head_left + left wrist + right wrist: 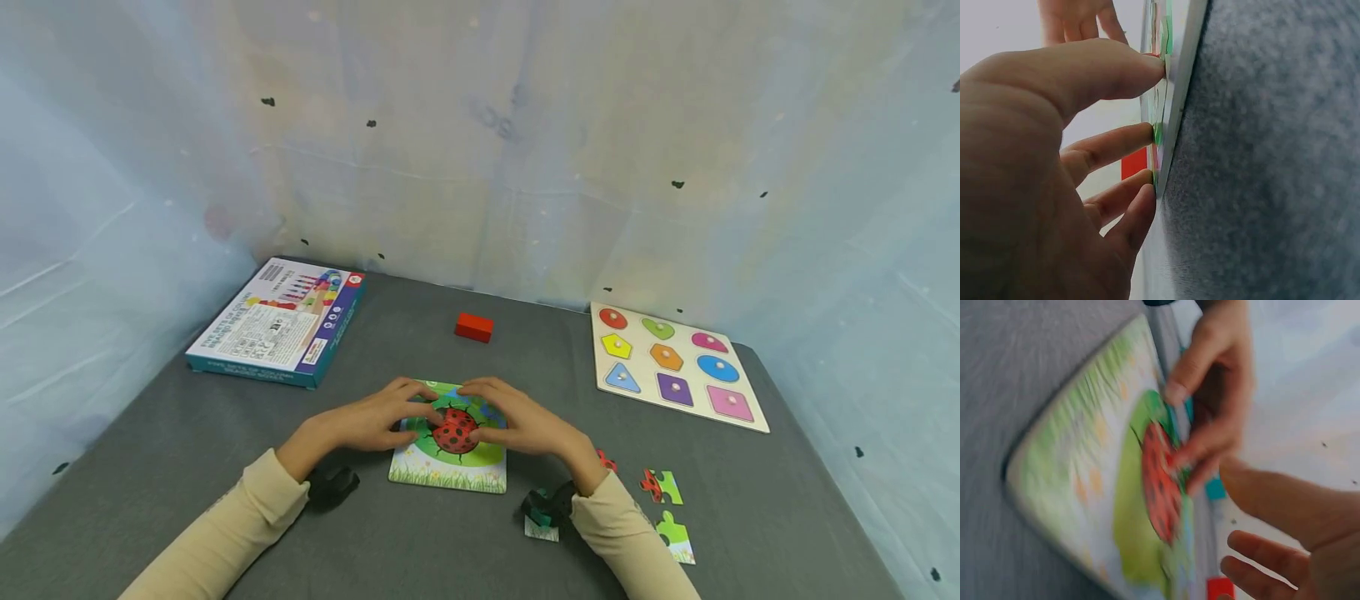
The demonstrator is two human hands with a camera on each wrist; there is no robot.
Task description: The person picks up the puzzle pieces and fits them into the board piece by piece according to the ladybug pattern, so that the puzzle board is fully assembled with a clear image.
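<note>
A square ladybug puzzle board (pixel 450 475) lies on the grey table in front of the person. The left hand (pixel 378 418) rests on its left part; in the left wrist view the left hand (pixel 1066 125) touches the board's surface (pixel 1175 94) with thumb and fingertips, fingers spread. Over the board's right part is the right hand (pixel 525 421), fingers relaxed and spread. The right wrist view is blurred: the right hand (pixel 1291 531) appears beside the ladybug picture (pixel 1160 481), and whether it touches the board I cannot tell. Neither hand is curled round anything.
Loose puzzle pieces (pixel 675 533) lie to the right, some partly hidden by the right forearm. A red block (pixel 474 327) stands behind the board. At the back left is a flat box (pixel 270 321); at the back right, a shape board (pixel 645 383). Pale sheeting surrounds the table.
</note>
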